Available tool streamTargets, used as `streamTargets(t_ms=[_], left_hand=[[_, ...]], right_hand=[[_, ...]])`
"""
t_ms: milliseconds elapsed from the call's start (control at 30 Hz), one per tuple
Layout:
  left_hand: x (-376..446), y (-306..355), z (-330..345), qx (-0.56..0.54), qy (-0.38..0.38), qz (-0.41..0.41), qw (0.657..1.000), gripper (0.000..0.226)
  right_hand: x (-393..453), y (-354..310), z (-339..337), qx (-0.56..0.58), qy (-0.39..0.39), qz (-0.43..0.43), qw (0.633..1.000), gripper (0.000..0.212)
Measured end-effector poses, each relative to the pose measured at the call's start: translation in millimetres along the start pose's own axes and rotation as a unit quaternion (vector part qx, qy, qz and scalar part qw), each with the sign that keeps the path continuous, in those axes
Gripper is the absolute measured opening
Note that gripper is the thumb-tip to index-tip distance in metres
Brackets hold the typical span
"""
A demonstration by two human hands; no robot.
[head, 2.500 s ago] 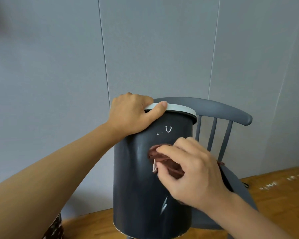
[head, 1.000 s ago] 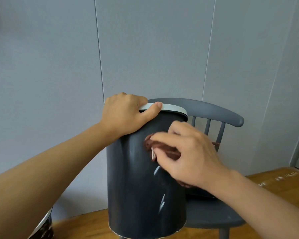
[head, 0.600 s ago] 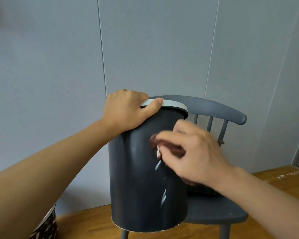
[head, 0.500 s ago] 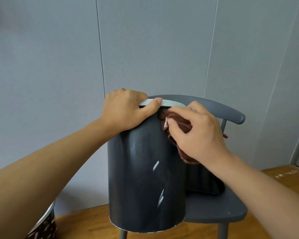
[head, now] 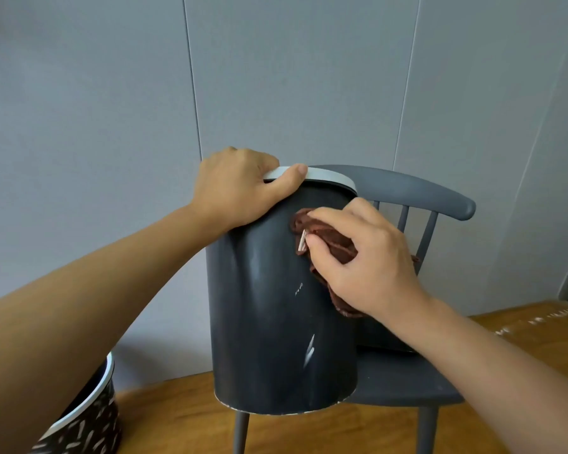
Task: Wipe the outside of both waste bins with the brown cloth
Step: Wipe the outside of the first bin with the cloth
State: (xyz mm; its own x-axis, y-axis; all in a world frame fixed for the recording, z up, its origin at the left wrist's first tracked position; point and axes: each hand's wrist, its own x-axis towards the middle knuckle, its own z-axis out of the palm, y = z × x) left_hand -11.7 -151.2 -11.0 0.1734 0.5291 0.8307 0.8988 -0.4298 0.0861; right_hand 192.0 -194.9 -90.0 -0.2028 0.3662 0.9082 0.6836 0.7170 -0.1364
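Observation:
A dark waste bin with a white rim is held up in front of me, tilted slightly. My left hand grips its rim, thumb over the white edge. My right hand holds the bunched brown cloth and presses it against the bin's upper right side. A white tag sticks out of the cloth. A second bin, black with white flecks and a white rim, stands on the floor at the lower left, partly hidden by my left arm.
A grey wooden chair stands right behind the held bin, with a dark object on its seat. The wooden floor runs to a grey panelled wall. A door edge shows at the far right.
My right hand moved the cloth up to just under the rim half a second ago, and it now sits slightly lower on the bin's side. My left hand keeps its hold on the rim.

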Motion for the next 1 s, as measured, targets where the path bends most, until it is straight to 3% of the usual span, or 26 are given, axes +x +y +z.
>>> streamTargets(t_ms=[233,300,433,500,700,767,933,1000], left_hand=[[5,-4,3,-0.005,-0.010,-0.014,1.000,0.067],[5,-3,3,-0.006,-0.010,-0.012,1.000,0.067],[5,-1,2,-0.002,-0.012,-0.007,1.000,0.067],[6,-1,3,-0.001,-0.017,-0.014,1.000,0.067],[9,-8,4,-0.009,-0.026,-0.040,0.999,0.065],[7,-7,3,-0.006,-0.025,-0.032,0.999,0.064],[6,-2,1,0.000,-0.026,-0.020,0.999,0.065],[7,-3,2,0.001,-0.028,-0.030,0.999,0.066]], right_hand=[[-62,-14,-15,0.008,-0.180,-0.176,0.968,0.022],[-50,-8,-16,0.003,-0.161,-0.168,0.973,0.023],[-11,5,-8,0.006,-0.043,-0.016,0.999,0.030],[-17,5,-3,0.017,-0.030,-0.002,0.999,0.032],[-100,-16,-15,0.055,-0.169,-0.131,0.975,0.027],[-95,-12,-18,0.037,-0.181,-0.156,0.970,0.025],[-39,10,-9,0.035,-0.023,0.025,0.999,0.029],[-47,10,-5,0.054,-0.021,0.035,0.998,0.030]])
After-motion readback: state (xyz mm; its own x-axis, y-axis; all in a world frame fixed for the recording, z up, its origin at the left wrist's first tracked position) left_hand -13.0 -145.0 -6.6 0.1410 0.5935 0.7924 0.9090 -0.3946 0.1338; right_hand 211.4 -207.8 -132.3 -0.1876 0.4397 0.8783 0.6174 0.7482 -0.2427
